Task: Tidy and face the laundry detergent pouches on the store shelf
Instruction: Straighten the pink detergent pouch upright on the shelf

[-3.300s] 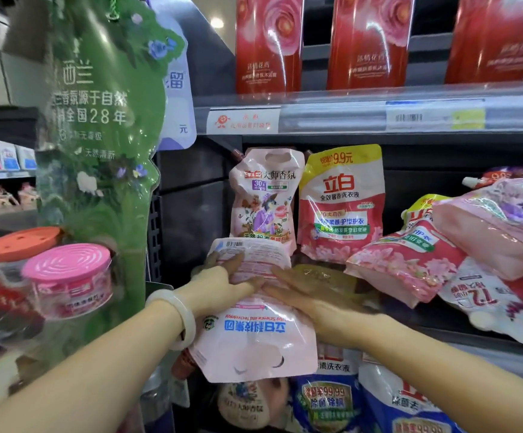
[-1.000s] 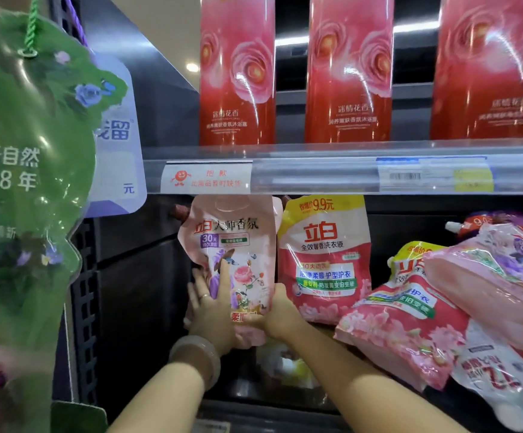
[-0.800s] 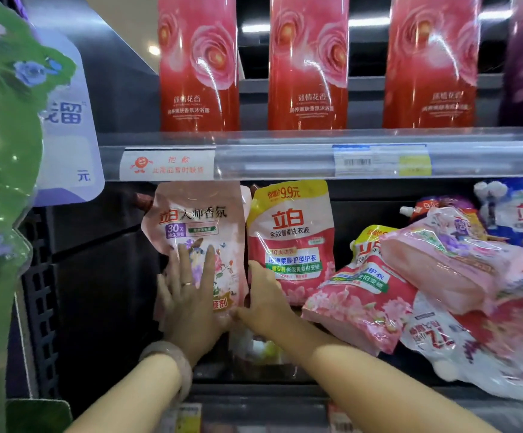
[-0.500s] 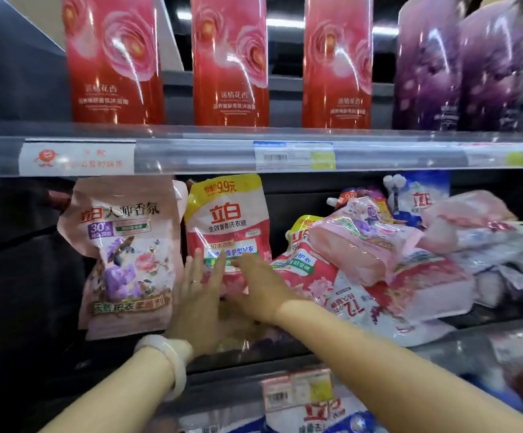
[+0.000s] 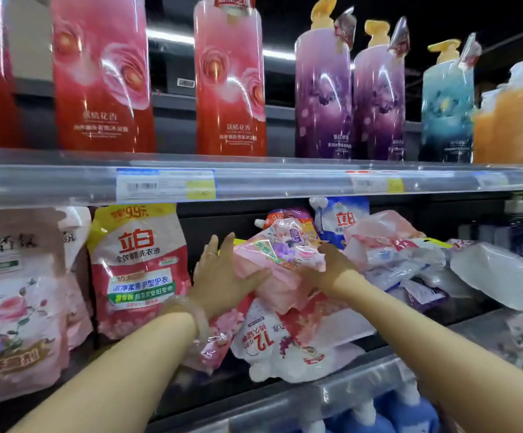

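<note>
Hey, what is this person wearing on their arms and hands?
Both forearms are bare, with no sleeves showing. The left hand has a thin ring on one finger and a pale, translucent bangle at the wrist. The right hand shows nothing worn.

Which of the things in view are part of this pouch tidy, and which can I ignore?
Part of the job:
- pink pouch, between both hands
- red and yellow pouch, upright
- toppled pouches
- left hand
- right hand

Ignore:
- red bottles
- purple bottles
- price tags
</note>
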Demonstrator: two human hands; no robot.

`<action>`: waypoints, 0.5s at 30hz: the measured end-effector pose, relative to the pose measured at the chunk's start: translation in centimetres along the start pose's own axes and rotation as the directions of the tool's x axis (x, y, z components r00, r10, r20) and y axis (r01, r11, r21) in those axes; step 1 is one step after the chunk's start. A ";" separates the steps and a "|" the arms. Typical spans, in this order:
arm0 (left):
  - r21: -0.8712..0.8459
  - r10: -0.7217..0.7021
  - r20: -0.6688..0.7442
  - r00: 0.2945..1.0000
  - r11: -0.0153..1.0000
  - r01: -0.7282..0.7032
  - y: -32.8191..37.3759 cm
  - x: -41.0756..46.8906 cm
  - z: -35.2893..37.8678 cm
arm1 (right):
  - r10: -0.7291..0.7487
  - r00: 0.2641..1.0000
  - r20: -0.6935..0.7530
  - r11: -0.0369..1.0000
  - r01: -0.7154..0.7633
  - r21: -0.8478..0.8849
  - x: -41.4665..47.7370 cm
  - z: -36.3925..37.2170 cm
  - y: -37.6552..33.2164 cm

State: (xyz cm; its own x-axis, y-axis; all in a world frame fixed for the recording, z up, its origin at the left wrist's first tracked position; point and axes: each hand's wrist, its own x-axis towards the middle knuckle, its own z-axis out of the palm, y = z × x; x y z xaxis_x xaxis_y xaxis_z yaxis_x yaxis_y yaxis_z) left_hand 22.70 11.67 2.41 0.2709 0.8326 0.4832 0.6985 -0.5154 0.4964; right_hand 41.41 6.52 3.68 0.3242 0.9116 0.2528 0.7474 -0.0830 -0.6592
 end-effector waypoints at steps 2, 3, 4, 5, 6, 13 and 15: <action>-0.014 -0.068 -0.005 0.998 0.998 0.068 0.9 2.3 0.7 | 0.075 0.996 0.047 0.990 -0.080 0.113 1.5 -1.1 1.6; -0.018 -0.099 -0.001 0.995 0.995 0.099 1.3 3.4 0.9 | 0.106 0.991 0.087 0.979 -0.120 0.165 2.3 -1.4 2.3; -0.023 -0.123 0.005 0.992 0.992 0.123 1.7 4.6 1.1 | 0.120 0.986 0.118 0.966 -0.143 0.216 3.0 -1.7 2.7; -0.024 -0.143 0.013 0.990 0.989 0.143 2.1 5.6 1.3 | 0.122 0.982 0.141 0.957 -0.154 0.244 3.8 -1.7 3.2; -0.014 -0.157 0.022 0.987 0.987 0.157 2.5 6.4 1.5 | 0.109 0.980 0.166 0.949 -0.153 0.276 4.4 -1.6 3.2; 0.271 -0.237 0.051 0.970 0.938 0.215 4.0 10.2 3.8 | -0.009 0.953 0.303 0.881 -0.136 0.453 7.9 -0.2 3.7; 0.360 -0.247 0.012 0.969 0.905 0.227 3.8 10.4 4.2 | -0.002 0.953 0.303 0.854 -0.156 0.496 8.5 0.2 3.9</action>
State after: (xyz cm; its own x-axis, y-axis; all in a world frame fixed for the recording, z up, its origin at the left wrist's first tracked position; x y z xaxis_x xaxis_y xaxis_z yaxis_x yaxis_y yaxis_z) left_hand 30.96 19.26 6.33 0.0975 0.9364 0.3371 0.9318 -0.2049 0.2995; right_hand 46.91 14.01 3.09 0.1320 0.9909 0.0275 0.3000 -0.0135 -0.9538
